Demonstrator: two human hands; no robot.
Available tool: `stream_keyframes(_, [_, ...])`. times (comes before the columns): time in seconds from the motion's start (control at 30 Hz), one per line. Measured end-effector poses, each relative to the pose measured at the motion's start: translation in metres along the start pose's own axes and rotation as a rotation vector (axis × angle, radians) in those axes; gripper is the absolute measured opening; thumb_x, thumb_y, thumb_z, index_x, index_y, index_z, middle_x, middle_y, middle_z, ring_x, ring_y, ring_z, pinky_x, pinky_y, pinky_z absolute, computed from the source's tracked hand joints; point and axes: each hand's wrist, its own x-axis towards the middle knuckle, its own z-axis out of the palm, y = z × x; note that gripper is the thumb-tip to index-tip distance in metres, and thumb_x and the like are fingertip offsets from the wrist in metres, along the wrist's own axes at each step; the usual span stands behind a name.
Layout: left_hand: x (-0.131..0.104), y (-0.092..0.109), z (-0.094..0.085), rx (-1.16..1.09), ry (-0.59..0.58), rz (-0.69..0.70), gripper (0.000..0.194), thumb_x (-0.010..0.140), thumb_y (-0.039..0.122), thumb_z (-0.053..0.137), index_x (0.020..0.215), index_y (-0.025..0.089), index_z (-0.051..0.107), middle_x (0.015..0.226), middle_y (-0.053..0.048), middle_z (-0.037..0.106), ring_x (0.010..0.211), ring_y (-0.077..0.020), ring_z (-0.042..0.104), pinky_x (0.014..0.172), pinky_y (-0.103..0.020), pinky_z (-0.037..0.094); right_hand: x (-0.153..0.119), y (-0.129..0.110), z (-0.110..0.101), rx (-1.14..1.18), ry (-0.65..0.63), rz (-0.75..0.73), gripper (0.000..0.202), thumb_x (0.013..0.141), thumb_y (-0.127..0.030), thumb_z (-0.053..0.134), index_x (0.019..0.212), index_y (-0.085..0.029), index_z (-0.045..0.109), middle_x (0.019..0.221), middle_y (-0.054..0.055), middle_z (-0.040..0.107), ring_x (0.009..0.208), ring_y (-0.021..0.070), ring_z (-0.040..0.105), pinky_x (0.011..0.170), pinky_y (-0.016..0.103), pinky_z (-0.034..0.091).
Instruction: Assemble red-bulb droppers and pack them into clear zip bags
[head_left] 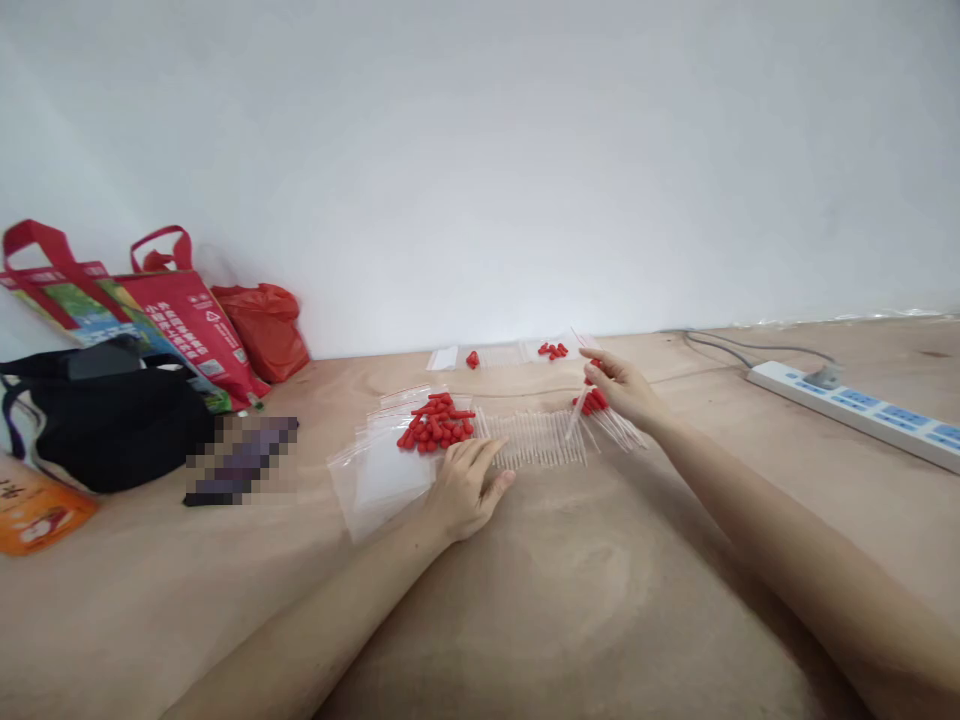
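My right hand (619, 385) pinches a clear thin tube with a red bulb (592, 370) at its top, held at a slant above the table. Below that hand lie several red-capped tubes (594, 402) fanned to the right. A row of thin clear tubes (532, 438) lies side by side at the centre. My left hand (466, 485) rests at the row's left end with its fingers apart, holding nothing visible. Beside it, a heap of red bulbs (435, 425) sits on overlapping clear zip bags (382, 465).
Against the wall lie more clear bags (510, 355) with red bulbs (553, 350). At the right is a white power strip (862, 405) with a plugged-in cable. Shopping bags (187, 320), a red plastic bag (266, 330), a black bag (127, 420) and a pixelated dark object (244, 460) are at left.
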Motion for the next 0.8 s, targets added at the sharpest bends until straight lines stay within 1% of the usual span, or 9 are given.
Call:
stream_keyframes(0.07, [0.000,0.001,0.000,0.015,-0.028,-0.007,0.030,0.084,0.031,0.043,0.109,0.017,0.051,0.104,-0.008,0.057,0.096,-0.0212,0.050,0.084,-0.037,0.036,0.012,0.012,-0.018,-0.297,-0.043,-0.032,0.043,0.082,-0.037,0.036,0.119,-0.015,0.046,0.071,0.003,0.059,0.067,0.0154,0.054,0.064,0.028,0.040])
stream_keyframes(0.13, [0.000,0.001,0.001,0.021,-0.040,-0.006,0.026,0.084,0.031,0.044,0.104,0.018,0.054,0.101,-0.007,0.058,0.093,-0.0205,0.051,0.082,-0.037,0.036,0.018,0.020,-0.025,-0.591,-0.115,-0.037,0.042,0.081,-0.034,0.037,0.118,-0.017,0.049,0.077,0.006,0.062,0.076,0.0197,0.055,0.070,0.032,0.038])
stream_keyframes(0.2, [0.000,0.001,0.002,0.020,-0.033,0.000,0.023,0.083,0.030,0.045,0.100,0.018,0.056,0.099,-0.006,0.058,0.092,-0.0201,0.051,0.081,-0.036,0.036,0.019,0.024,-0.023,-0.794,-0.194,-0.030,0.041,0.081,-0.034,0.039,0.118,-0.019,0.048,0.083,0.007,0.064,0.085,0.0237,0.055,0.074,0.035,0.035])
stream_keyframes(0.27, [0.000,0.000,0.002,0.019,-0.021,0.008,0.022,0.083,0.029,0.045,0.099,0.018,0.056,0.098,-0.006,0.058,0.092,-0.0199,0.052,0.080,-0.036,0.036,0.019,0.026,-0.016,-0.896,-0.250,-0.019,0.044,0.080,-0.036,0.040,0.120,-0.019,0.045,0.086,0.008,0.065,0.090,0.0259,0.055,0.075,0.038,0.033])
stream_keyframes(0.37, [0.000,-0.001,0.003,0.023,-0.012,0.015,0.021,0.082,0.029,0.046,0.097,0.018,0.057,0.097,-0.006,0.058,0.091,-0.0198,0.052,0.079,-0.036,0.036,0.017,0.026,-0.006,-0.965,-0.276,0.002,0.044,0.081,-0.039,0.039,0.120,-0.018,0.042,0.087,0.009,0.065,0.089,0.0262,0.056,0.075,0.038,0.030])
stream_keyframes(0.5, [0.000,-0.002,0.004,0.034,0.002,0.018,0.020,0.082,0.029,0.046,0.095,0.018,0.058,0.097,-0.006,0.058,0.091,-0.0198,0.052,0.079,-0.036,0.036,0.013,0.024,-0.002,-0.970,-0.230,0.002,0.041,0.080,-0.039,0.041,0.115,-0.018,0.045,0.085,0.009,0.065,0.087,0.0243,0.056,0.075,0.036,0.027])
stream_keyframes(0.63, [0.000,-0.001,0.003,0.047,0.001,0.011,0.019,0.082,0.030,0.046,0.093,0.018,0.058,0.094,-0.006,0.058,0.088,-0.0196,0.052,0.077,-0.035,0.035,-0.001,0.016,-0.002,-0.912,-0.186,0.029,0.029,0.079,-0.041,0.041,0.093,-0.019,0.054,0.079,0.005,0.065,0.081,0.0219,0.057,0.074,0.035,0.027])
stream_keyframes(0.73, [0.000,0.000,0.003,0.075,0.008,-0.011,0.018,0.080,0.029,0.049,0.089,0.018,0.059,0.090,-0.006,0.058,0.085,-0.0196,0.051,0.075,-0.035,0.035,-0.017,0.006,0.002,-0.908,-0.242,0.071,0.029,0.077,-0.045,0.043,0.076,-0.019,0.056,0.079,0.005,0.064,0.077,0.0213,0.057,0.074,0.036,0.028])
stream_keyframes(0.8, [0.000,0.002,0.003,0.104,0.019,-0.041,0.016,0.079,0.029,0.051,0.087,0.018,0.059,0.087,-0.005,0.058,0.083,-0.0197,0.051,0.074,-0.035,0.035,-0.026,0.000,0.007,-0.933,-0.271,0.130,0.030,0.077,-0.045,0.043,0.074,-0.019,0.057,0.080,0.007,0.064,0.079,0.0224,0.057,0.074,0.037,0.029])
